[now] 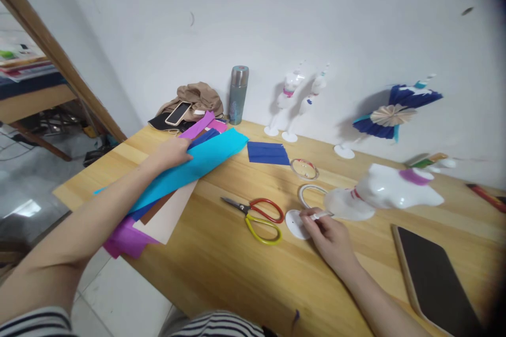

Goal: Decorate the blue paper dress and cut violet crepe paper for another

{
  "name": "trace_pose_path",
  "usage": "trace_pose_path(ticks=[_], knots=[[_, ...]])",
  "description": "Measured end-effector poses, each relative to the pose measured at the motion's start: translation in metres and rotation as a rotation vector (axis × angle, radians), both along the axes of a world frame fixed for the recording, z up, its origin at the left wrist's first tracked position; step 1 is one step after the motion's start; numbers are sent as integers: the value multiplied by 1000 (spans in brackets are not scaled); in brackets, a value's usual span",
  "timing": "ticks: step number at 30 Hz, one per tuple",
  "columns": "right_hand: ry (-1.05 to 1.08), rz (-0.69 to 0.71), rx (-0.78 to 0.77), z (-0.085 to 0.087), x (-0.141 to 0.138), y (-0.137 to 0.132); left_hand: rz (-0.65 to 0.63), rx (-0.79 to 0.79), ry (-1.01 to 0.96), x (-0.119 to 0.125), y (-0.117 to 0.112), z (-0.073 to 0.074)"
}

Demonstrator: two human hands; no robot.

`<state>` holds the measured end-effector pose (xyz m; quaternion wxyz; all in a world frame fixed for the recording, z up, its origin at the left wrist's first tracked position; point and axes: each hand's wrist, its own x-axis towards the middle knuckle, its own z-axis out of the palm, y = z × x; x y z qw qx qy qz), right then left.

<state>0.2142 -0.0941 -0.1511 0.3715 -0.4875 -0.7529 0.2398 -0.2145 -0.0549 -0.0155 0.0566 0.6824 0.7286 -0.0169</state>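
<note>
Under cyan sheet, paper stack mostly hidden; left hand flat on top; right hand pinches white stem.

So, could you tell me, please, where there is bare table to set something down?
The widest bare wood is at the near edge of the table, between the paper stack and the right hand, below the scissors. A smaller strip lies between the lying white figure and the tablet. Along the wall it is crowded: flask, standing figures, tape roll.

Clutter around the scissors
Tape roll and blue paper just behind them, flask farther back to the left, tablet well to their right.
</note>
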Motion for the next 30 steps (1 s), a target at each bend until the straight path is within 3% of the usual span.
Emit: trace_pose_path(ticks=[5, 10, 16, 19, 22, 25, 30], knots=[[-7, 11, 3, 2, -2, 0, -84, -30, -94, 5, -5, -12], [3, 21, 10, 6, -4, -1, -115, -80, -28, 18, -10, -22], [-34, 8, 13, 5, 0, -1, 149, 198, 195, -13, 14, -7], [-34, 5, 12, 4, 2, 0, 263, 57, 125, -38, 29, -7], [-59, 2, -12, 1, 6, 2, 257, -98, 16, -51, 39, -11], [-100, 9, -35, -3, 9, 4, 229, -88, -26, -53, 42, -9], [-95, -12, -14, -10, 14, 6, 228, -51, -213, -56, 39, 18]])
